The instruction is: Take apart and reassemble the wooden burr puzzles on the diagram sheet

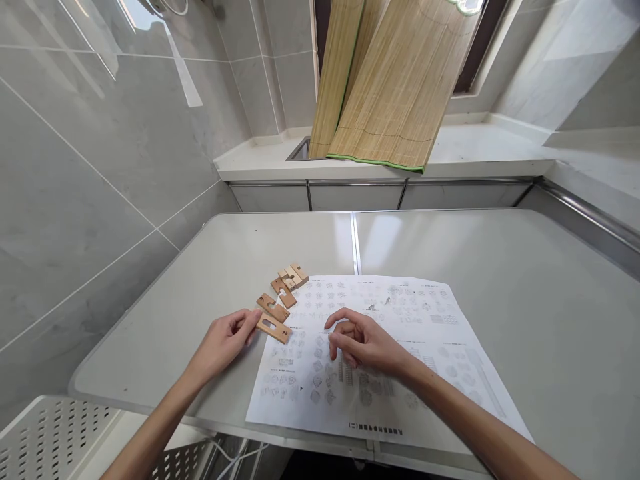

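Note:
My left hand [233,339] pinches the left end of a flat wooden piece [280,333] that has an oval slot and a number 2. Just behind it lies a notched wooden piece [267,303], and farther back another notched piece [287,298]. Beyond those, several light wooden pieces [299,273] sit close together. Under part of the pieces spreads a large printed sheet [400,413] with small diagrams. Over the sheet's middle is my right hand [357,339], its fingers loosely bent and apart, holding nothing.
The pale table [500,260] has a seam down its middle. Past its far edge are a white counter [480,147] and a hanging bamboo blind [395,87]. A white perforated rack [55,433] stands at the lower left, with white cables [240,457] beside it below the table.

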Available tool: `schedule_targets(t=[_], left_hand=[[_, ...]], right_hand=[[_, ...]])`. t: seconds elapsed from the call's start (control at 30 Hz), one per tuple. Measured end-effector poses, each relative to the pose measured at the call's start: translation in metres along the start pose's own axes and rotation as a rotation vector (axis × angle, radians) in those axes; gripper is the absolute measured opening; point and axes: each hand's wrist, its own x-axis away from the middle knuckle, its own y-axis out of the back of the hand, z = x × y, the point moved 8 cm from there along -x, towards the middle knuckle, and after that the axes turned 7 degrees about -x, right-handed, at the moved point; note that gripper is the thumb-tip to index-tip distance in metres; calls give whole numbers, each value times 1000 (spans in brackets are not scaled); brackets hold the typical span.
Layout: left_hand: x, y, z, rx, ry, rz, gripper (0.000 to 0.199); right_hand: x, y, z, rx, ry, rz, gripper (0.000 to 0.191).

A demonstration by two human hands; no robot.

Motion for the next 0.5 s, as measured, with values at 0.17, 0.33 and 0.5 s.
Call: schedule_targets(t=[0.17,0.33,0.5], left_hand=[[-2,5,28,-47,106,2,71],[-6,3,37,-50,116,4,72],[-15,2,42,-60,148,-3,72]], right_hand=[[0,0,-1,18,-1,9,33],[0,0,-2,10,-10,4,32],[0,0,-3,5,-15,3,34]])
